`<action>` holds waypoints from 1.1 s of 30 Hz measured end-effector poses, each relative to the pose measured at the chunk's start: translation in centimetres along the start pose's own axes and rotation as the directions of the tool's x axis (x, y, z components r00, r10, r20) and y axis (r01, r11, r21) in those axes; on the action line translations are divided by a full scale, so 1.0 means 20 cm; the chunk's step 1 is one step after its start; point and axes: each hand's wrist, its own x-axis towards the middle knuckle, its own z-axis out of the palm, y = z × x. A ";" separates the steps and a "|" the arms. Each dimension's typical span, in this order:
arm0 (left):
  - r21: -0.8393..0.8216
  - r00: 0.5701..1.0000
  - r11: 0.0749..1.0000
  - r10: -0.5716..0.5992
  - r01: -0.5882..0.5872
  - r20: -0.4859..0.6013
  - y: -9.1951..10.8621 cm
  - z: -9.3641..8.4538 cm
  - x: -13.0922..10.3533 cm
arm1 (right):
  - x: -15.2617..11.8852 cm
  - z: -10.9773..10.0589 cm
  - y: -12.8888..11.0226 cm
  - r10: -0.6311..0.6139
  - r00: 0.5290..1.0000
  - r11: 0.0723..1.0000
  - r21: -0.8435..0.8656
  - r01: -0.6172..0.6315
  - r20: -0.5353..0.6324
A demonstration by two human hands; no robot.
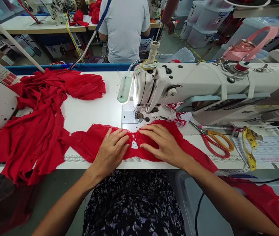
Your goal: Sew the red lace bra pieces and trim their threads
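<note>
A red bra [90, 142] with lace along its upper edge lies spread on the white table. At its centre is a small gap with crossed red strips. My left hand [113, 149] rests flat on the left cup, fingers stretched toward the gap. On the right cup lies my right hand [162, 142], its fingers spread and pointing left. Just beyond the bra stands the sewing machine [154, 85], its presser foot [138, 116] above the metal plate, apart from both hands.
A heap of red fabric pieces [43, 114] covers the table's left side. To the right lie scissors [215, 142], a yellow tape measure [249, 147] and a written sheet [274, 150]. Red cloth [264, 200] hangs over a plastic bin [203, 203]. A person [124, 29] sits ahead, back turned.
</note>
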 end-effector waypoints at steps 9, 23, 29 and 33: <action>0.054 0.996 0.994 -0.093 0.092 0.006 -0.03 -0.03 0.08 | 0.02 0.02 0.02 0.006 1.000 0.989 -0.151 -0.005 0.008; 0.121 0.948 0.988 -0.131 0.099 0.291 -0.17 -0.01 0.24 | 0.10 0.03 0.06 0.031 0.997 0.971 -0.237 -0.012 0.075; 0.151 0.930 0.980 -0.175 0.132 0.322 -0.15 -0.02 0.26 | 0.12 0.03 0.07 0.026 0.994 0.961 -0.276 0.005 0.107; 0.138 0.924 0.976 -0.203 0.166 0.323 -0.14 -0.03 0.27 | 0.12 0.03 0.07 0.018 0.996 0.965 -0.264 0.005 0.086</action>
